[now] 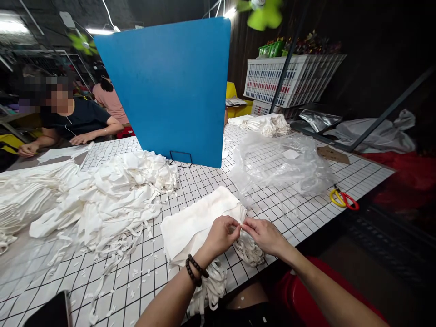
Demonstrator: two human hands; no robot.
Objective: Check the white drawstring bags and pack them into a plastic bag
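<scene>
Near edge of the gridded table point(340, 181): left hand point(220, 236) and right hand point(265, 236) meet fingertip to fingertip, both pinched narrow on the same bit of the white strap bundle point(248, 252), at its upper end. Bundle trails down from the pinch toward the person. Flat white fabric stack point(194, 222) lies just left, under the left hand. Farther: loose white fabric heap point(116, 190), clear plastic bag point(282, 163), scissors point(344, 199), blue divider board point(170, 86).
</scene>
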